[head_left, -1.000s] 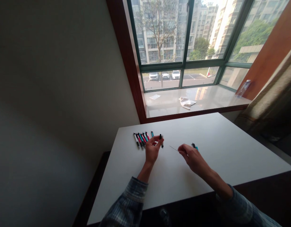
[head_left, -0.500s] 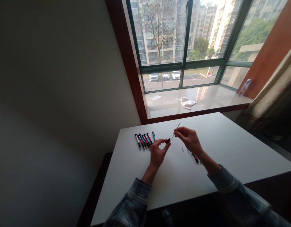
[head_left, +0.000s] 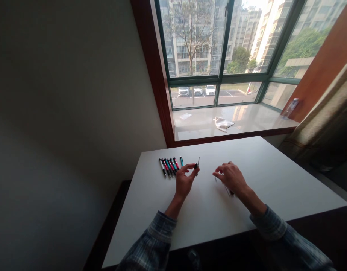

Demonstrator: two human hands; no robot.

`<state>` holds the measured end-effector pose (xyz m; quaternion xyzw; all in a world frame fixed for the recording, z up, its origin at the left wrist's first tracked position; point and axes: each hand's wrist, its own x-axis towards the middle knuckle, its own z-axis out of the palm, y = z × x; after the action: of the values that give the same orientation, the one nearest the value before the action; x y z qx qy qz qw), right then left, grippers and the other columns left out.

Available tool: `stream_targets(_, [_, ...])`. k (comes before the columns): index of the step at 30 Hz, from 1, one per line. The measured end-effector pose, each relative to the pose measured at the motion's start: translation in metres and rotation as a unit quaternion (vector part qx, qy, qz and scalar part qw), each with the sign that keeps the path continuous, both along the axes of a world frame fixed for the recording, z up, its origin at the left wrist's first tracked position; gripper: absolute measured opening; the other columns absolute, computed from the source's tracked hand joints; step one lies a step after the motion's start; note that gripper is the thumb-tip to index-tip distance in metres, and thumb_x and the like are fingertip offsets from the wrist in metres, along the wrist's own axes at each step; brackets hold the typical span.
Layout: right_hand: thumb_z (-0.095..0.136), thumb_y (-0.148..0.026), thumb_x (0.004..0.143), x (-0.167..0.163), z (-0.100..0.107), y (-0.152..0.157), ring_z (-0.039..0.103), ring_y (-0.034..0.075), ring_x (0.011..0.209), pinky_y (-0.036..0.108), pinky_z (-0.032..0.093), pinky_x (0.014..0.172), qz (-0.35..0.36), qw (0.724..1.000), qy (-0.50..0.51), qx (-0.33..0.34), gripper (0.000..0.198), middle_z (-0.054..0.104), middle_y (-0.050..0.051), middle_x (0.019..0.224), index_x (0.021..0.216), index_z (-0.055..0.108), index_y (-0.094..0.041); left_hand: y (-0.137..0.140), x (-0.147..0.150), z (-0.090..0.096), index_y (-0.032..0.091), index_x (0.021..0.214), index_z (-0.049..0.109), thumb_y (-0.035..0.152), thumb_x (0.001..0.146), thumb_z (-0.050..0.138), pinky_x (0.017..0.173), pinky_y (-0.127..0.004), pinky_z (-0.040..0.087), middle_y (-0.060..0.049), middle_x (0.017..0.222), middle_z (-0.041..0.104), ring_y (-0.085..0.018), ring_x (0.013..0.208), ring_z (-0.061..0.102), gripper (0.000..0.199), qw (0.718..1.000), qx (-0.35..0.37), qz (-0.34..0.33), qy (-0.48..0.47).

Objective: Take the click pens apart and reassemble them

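Slim grey loose pen parts (head_left: 227,191) on white tabletop (head_left: 201,220), just under right hand (head_left: 231,177), probably for easy reach; right fingers loosely curled, thumb apart, nothing visible between. Left hand (head_left: 184,184) pinches short black pen piece (head_left: 196,166), thin grey refill (head_left: 198,161) pointing up, likely so it won't slip out. Beyond, white, red and teal black-gripped pens (head_left: 169,168) side by side, seemingly for order. Farther, crumpled pale cloth (head_left: 224,124).

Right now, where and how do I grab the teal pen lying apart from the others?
Probably pinch the teal pen by its upper half, from above and the far side: it lies flat, apart from the row of pens, while the left hand hides its lower end.
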<state>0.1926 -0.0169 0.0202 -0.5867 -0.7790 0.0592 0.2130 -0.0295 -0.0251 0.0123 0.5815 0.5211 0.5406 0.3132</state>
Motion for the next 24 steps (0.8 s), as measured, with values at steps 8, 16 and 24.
stream_targets(8, [0.067,-0.02,0.092,-0.011,-0.023,-0.011,0.064,0.029,0.095,0.038,0.048,0.086,0.001,0.998,-0.028,-0.06,0.013,0.077,0.011,0.092,0.092,0.081,-0.02,0.002,-0.002,-0.003,0.021,0.097,0.08,0.043,0.082,0.077,0.084,-0.037,0.049,-0.007,0.096,0.08,-0.024,0.09,0.07,0.027,0.999,-0.041,-0.03,-0.014])
stream_targets(16, [0.068,-0.03,0.089,-0.003,-0.012,-0.002,0.067,0.021,0.075,0.034,0.051,0.071,0.051,0.969,0.226,-0.089,0.012,0.076,0.004,0.082,0.09,0.076,-0.022,0.002,0.0,-0.009,0.015,0.095,0.08,0.036,0.074,0.084,0.084,-0.037,0.056,-0.011,0.098,0.08,-0.025,0.088,0.073,0.03,0.969,-0.164,-0.163,-0.084])
stream_targets(24, [0.078,-0.051,0.082,0.016,-0.006,0.026,0.072,0.024,0.096,0.039,0.055,0.087,0.066,0.84,0.506,-0.185,0.04,0.078,0.008,0.1,0.109,0.076,-0.021,0.0,-0.002,-0.005,0.016,0.097,0.081,0.035,0.078,0.081,0.08,-0.036,0.056,-0.01,0.095,0.079,-0.024,0.086,0.071,0.027,0.966,-0.181,-0.183,-0.033])
